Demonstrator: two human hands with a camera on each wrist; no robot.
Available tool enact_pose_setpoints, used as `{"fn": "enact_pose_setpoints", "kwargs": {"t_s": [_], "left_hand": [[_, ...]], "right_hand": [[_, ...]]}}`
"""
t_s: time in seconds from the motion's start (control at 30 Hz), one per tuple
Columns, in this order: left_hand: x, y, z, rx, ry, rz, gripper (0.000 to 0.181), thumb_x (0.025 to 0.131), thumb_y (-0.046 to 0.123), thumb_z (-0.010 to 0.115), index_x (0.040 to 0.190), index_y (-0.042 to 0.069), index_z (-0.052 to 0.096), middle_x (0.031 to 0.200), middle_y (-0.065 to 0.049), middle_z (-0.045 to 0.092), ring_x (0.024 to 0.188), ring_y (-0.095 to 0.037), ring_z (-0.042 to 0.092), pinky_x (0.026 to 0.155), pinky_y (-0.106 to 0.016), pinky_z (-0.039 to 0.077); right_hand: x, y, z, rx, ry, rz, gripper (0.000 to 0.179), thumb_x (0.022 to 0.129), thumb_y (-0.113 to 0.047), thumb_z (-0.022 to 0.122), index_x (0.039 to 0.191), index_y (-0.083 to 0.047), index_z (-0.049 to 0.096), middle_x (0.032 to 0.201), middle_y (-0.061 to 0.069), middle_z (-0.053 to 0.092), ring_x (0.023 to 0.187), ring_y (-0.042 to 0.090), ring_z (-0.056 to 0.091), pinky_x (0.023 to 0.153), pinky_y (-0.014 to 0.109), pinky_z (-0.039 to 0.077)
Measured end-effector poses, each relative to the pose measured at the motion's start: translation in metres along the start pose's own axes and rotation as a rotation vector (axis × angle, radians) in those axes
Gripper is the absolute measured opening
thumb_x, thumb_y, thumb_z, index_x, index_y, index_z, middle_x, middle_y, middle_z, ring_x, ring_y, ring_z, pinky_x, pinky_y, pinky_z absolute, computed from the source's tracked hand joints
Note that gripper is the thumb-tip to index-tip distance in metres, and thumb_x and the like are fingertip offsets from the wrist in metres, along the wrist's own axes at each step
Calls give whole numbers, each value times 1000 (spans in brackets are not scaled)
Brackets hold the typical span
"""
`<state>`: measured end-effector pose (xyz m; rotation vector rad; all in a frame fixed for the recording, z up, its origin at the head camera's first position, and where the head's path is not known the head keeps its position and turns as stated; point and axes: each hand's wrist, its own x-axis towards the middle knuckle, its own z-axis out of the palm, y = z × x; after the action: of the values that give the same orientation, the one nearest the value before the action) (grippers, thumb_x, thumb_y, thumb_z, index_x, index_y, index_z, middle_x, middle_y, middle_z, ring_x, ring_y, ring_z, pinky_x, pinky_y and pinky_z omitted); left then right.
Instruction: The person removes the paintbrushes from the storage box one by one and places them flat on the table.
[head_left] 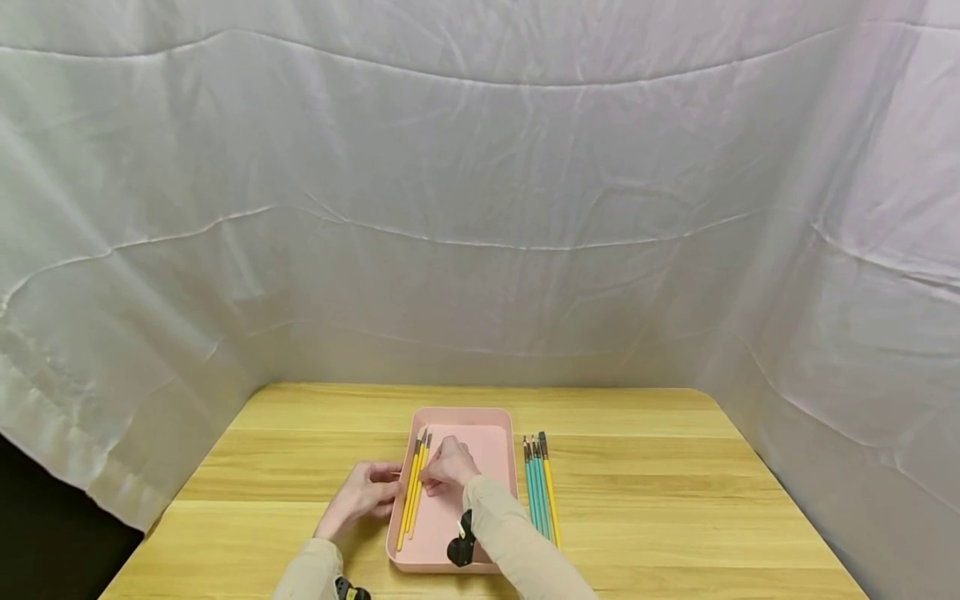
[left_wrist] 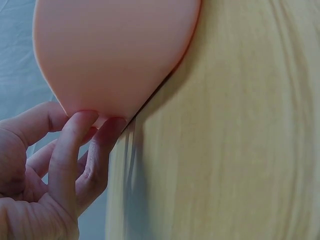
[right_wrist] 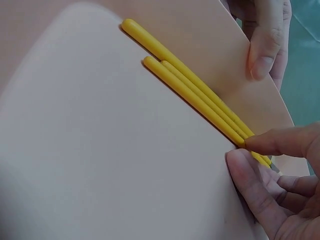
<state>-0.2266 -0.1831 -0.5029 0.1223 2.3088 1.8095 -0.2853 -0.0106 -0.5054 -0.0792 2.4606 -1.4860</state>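
A pink tray (head_left: 491, 454) lies on the table with three yellow-handled paintbrushes (right_wrist: 195, 100) side by side along its left wall, tips away from me. My left hand (head_left: 366, 492) grips the tray's left rim; in the left wrist view its fingertips (left_wrist: 82, 117) press the outer wall. Inside the tray, my right hand (head_left: 450, 467) is at the innermost paintbrush. The right wrist view shows its thumb (right_wrist: 245, 172) and index finger (right_wrist: 275, 142) pinching that brush, which lies along the tray floor. The bristles are mostly hidden there by the fingers.
Right of the tray, several teal-handled paintbrushes (head_left: 536, 487) and one yellow-handled paintbrush (head_left: 551, 492) lie together on the wooden table (head_left: 660, 500). A grey curtain (head_left: 480, 208) hangs behind the table and along both sides.
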Motion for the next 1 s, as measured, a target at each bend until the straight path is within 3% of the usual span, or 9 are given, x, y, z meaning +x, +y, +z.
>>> {"fn": "enact_pose_setpoints", "kwargs": {"t_s": [0.4,0.67,1.0], "left_hand": [[2,-1,-1,13,-13,11,44,92,-2,62,131,-20,52,113,-34,65,84,-17,67,63,-25,60],[0,0,-2,20,-13,16,45,91,-3,61,130,-21,52,111,-32,66,82,-16,68,62,-25,60],[0,1,-2,28,-14,17,46,89,-3,62,130,-20,53,110,-31,67,81,-15,67,62,-25,59]], "right_hand": [[2,-2,4,-60,48,-17,16,74,3,76,64,0,64,53,13,67,37,13,60,42,27,55],[6,-5,10,-206,106,-20,22,71,-3,82,75,-2,61,46,6,61,35,14,59,38,24,51],[6,-2,9,-221,93,-24,24,74,-11,81,64,-6,59,43,4,59,32,10,53,38,22,49]]}}
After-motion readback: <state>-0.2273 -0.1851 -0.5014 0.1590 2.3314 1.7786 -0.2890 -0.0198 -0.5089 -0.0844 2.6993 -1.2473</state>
